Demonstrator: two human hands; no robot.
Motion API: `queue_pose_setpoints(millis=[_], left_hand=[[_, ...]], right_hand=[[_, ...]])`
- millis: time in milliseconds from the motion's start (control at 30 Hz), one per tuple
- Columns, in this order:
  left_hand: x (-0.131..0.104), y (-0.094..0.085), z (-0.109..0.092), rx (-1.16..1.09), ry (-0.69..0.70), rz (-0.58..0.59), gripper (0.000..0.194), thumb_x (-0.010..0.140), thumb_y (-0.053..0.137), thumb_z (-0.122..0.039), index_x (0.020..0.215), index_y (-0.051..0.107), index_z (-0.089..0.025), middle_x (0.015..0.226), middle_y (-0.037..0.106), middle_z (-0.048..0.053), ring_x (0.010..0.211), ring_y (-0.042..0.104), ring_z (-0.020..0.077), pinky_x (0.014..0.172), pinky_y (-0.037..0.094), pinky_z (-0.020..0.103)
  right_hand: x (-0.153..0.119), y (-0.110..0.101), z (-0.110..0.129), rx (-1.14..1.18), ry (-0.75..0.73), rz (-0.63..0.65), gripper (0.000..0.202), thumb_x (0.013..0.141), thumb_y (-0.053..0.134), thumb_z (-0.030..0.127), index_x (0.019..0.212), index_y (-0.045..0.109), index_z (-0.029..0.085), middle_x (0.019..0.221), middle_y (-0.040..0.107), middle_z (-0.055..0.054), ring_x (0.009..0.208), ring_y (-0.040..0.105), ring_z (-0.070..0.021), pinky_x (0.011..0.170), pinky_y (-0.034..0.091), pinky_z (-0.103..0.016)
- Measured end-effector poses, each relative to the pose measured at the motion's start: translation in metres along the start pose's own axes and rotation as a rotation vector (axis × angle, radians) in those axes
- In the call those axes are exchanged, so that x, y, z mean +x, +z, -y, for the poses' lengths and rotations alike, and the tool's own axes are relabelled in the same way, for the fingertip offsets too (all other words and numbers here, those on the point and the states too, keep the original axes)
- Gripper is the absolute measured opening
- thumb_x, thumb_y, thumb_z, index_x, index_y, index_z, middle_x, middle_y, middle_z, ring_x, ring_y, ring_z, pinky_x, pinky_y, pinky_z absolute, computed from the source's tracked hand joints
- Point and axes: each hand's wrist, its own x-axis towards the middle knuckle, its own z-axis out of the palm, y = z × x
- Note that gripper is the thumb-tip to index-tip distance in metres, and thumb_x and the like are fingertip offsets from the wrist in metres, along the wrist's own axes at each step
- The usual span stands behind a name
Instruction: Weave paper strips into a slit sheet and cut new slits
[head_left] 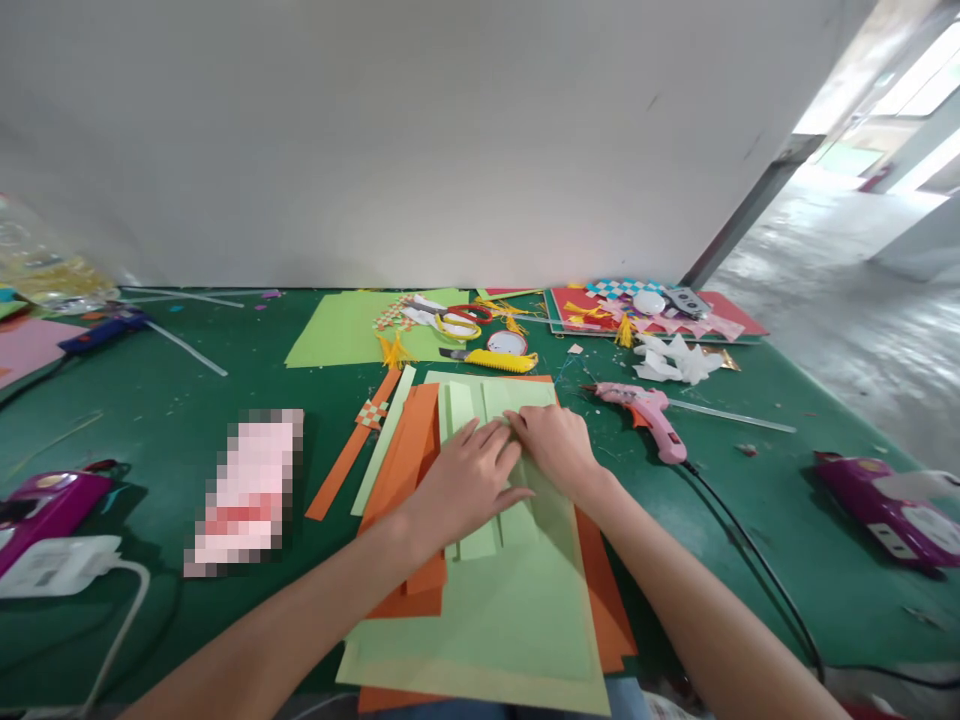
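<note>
My left hand (474, 478) lies over light green paper strips (481, 540), fingers spread and thumb held apart, pressing down on them. Beside it, my right hand (556, 440) is closed, its fingertips at the edge of a folded paper strip (496, 400). The fingertips of both hands nearly meet there, and they partly hide the fold. Underneath lies a light green paper sheet (525, 640), with orange paper (604, 590) showing below it. Orange strips (416, 440) overlap its left side, near a narrow green strip (385, 440) and an orange band with a woven check piece (347, 465).
Behind the paper are a yellow cutter knife (502, 360), scissors (457, 318) and green sheets (330, 330). To the right lie a pink glue gun (645, 410) with its cable, crumpled tissue (675, 358) and a purple power strip (889, 510). A grey panel (420, 140) rises behind the green table.
</note>
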Motion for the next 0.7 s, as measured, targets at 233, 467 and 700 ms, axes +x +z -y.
queue_pose_setpoints(millis=[233, 467, 700], left_hand=[[-0.006, 0.009, 0.009, -0.116, -0.028, 0.041, 0.054, 0.093, 0.039, -0.052, 0.133, 0.046, -0.015, 0.143, 0.044, 0.012, 0.136, 0.033, 0.0265, 0.112, 0.026, 0.047], [-0.012, 0.009, 0.012, -0.154, -0.066, 0.031, 0.06, 0.094, 0.033, -0.054, 0.137, 0.041, -0.013, 0.145, 0.041, 0.011, 0.137, 0.032, 0.0241, 0.114, 0.021, 0.046], [-0.015, 0.01, 0.015, -0.178, -0.052, 0.066, 0.062, 0.094, 0.03, -0.055, 0.14, 0.037, -0.014, 0.148, 0.036, 0.009, 0.139, 0.027, 0.0239, 0.115, 0.018, 0.048]], right_hand=[[-0.031, -0.036, -0.082, -0.119, 0.35, -0.069, 0.042, 0.094, 0.031, 0.045, 0.097, 0.065, 0.02, 0.085, 0.069, -0.014, 0.075, 0.066, -0.0297, 0.054, 0.036, -0.032], [-0.066, -0.002, -0.135, -0.171, 0.396, -0.045, 0.036, 0.092, 0.035, 0.042, 0.087, 0.062, 0.018, 0.093, 0.064, -0.011, 0.073, 0.063, -0.0253, 0.051, 0.033, -0.031], [-0.055, 0.001, -0.157, -0.198, 0.334, -0.087, 0.035, 0.093, 0.038, 0.041, 0.083, 0.062, 0.017, 0.084, 0.063, -0.011, 0.068, 0.061, -0.0246, 0.054, 0.034, -0.033]])
